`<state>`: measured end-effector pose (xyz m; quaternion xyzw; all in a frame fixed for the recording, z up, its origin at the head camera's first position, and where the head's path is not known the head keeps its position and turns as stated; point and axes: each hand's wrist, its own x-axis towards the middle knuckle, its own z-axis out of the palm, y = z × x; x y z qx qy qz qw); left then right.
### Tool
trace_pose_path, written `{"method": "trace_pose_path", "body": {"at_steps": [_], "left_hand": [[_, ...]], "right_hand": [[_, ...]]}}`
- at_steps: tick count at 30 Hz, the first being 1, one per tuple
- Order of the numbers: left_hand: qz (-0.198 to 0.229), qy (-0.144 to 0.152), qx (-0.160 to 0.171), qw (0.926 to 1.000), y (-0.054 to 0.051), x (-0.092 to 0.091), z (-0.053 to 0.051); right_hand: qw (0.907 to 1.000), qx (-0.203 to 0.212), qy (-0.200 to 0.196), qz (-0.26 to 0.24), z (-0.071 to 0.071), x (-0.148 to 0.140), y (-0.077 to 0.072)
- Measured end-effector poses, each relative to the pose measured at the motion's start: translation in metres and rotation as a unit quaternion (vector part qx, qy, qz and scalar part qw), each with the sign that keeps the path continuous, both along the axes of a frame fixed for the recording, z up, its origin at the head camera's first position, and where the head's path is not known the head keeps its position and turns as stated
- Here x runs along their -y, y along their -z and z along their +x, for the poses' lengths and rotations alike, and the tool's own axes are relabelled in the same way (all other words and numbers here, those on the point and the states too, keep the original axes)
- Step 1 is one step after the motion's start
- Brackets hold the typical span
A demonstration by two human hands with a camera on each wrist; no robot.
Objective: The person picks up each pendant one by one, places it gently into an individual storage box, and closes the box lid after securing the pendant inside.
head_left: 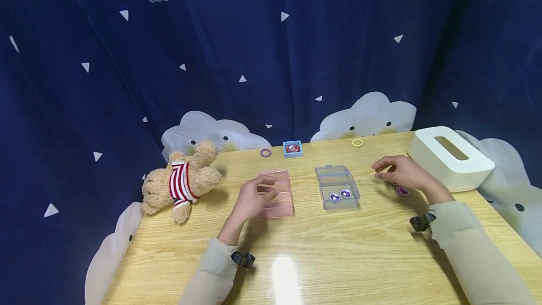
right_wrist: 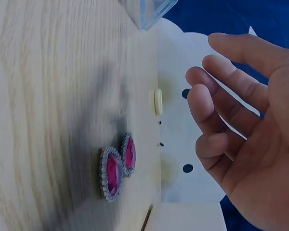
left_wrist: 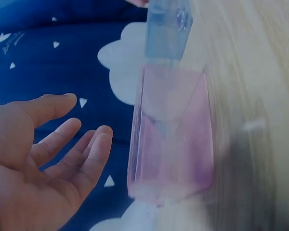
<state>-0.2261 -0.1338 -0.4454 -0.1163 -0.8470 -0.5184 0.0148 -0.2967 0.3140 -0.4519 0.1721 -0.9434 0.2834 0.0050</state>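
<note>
My left hand [head_left: 251, 199] is held over the left edge of an open pink clear box [head_left: 279, 204], its fingers loosely bent and holding nothing; the same box [left_wrist: 173, 134] shows beside the hand [left_wrist: 53, 159] in the left wrist view. My right hand [head_left: 402, 172] hovers above the table at the right with relaxed fingers and nothing in them. Two pink gems with sparkling rims, one nearer [right_wrist: 111, 174] and one behind it [right_wrist: 129, 155], lie below the right hand [right_wrist: 250, 110]. Between the hands an open grey-blue clear box [head_left: 338, 181] holds two purple gems [head_left: 335, 197].
A teddy bear [head_left: 184, 182] in a striped shirt lies at the left. Along the back are a purple ring [head_left: 266, 153], a small blue box [head_left: 292, 149] and a yellow ring [head_left: 357, 142]. A white tissue box [head_left: 450, 159] stands at the right, before a dark blue curtain [head_left: 254, 51].
</note>
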Motion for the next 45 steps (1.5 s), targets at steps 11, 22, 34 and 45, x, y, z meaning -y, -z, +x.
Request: {"method": "trace_pose_path", "body": {"at_steps": [11, 22, 34, 45], "left_hand": [[0.01, -0.033, 0.001, 0.9994, 0.003, 0.026, 0.002], [0.039, -0.06, 0.015, 0.9973, 0.013, 0.042, 0.005], [0.033, -0.069, 0.065, 0.995, 0.025, 0.047, 0.006], [0.051, -0.028, 0.109, 0.9924, 0.034, 0.047, 0.008]], "right_hand": [[0.9978, 0.034, 0.056, 0.002, 0.001, -0.015, 0.01], [0.9929, 0.072, 0.094, -0.01, 0.002, -0.029, 0.019], [0.9897, 0.091, 0.111, -0.011, -0.002, -0.04, 0.034], [0.9869, 0.105, 0.118, -0.032, 0.0, -0.043, 0.04]]}}
